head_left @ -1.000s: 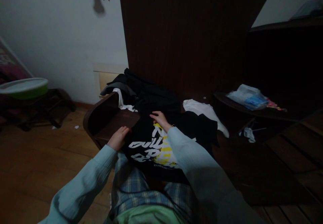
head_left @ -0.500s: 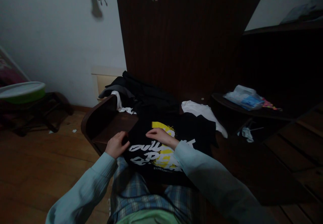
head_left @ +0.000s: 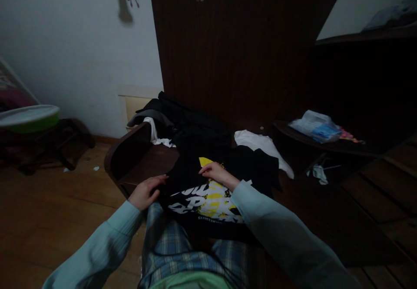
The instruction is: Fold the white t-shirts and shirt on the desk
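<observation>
A black T-shirt [head_left: 257, 167] with white lettering and a yellow print lies spread over my lap and the dark wooden seat. At its left edge, my left hand [head_left: 146, 192] rests with the fingers stretched out flat and the thumb apart, fingertips touching the cloth. My right hand [head_left: 219, 174] is over the yellow print, its fingers pressed together on the shirt's fabric. The cloth between the hands looks creased, and part of the lettering is hidden in a fold.
Dark clothes [head_left: 192, 119] are heaped behind the shirt, with a white garment [head_left: 260, 143] to their right. A plastic packet [head_left: 316, 126] lies on a shelf at right. The seat's curved armrest [head_left: 119, 154] rises at left. A green basin [head_left: 32, 121] stands on a stool.
My left hand has shifted slightly left with its fingers straighter. My right hand has moved a little to the right, and the upper lettering and yellow print are now partly folded under.
</observation>
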`<state>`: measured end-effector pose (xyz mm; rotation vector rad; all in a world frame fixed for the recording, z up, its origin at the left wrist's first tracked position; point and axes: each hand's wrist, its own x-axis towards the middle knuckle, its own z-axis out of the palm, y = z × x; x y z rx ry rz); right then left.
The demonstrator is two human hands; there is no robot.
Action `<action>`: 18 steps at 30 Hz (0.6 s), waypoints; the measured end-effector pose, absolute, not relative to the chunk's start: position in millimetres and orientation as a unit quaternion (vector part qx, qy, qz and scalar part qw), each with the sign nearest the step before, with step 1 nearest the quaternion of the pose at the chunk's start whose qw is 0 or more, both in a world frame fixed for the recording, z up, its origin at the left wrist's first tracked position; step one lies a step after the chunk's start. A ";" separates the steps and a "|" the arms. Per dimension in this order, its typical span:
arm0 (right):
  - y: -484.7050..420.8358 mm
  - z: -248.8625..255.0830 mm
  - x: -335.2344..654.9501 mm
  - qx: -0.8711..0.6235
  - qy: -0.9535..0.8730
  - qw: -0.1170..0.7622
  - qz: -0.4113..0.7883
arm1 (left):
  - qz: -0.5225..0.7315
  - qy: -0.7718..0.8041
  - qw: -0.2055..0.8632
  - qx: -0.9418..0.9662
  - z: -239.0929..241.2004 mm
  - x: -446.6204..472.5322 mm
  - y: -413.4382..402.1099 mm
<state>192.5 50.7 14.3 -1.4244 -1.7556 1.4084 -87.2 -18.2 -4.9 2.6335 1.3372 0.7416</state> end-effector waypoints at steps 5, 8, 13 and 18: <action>51.4 14.5 193.0 -0.485 -0.692 0.200 0.496 | 0.289 0.464 -0.025 0.837 -4.1 -87.7 -15.4; 53.2 14.5 194.3 -0.469 -0.698 0.223 0.493 | 0.286 0.494 -0.031 0.820 0.1 -84.1 -13.1; 63.3 17.9 214.3 -0.525 -0.609 0.290 0.520 | 0.265 0.512 -0.040 0.816 16.1 -70.3 -7.1; 71.8 35.4 268.3 -0.573 -0.592 0.366 0.433 | 0.208 0.560 -0.027 0.801 45.8 -48.6 16.2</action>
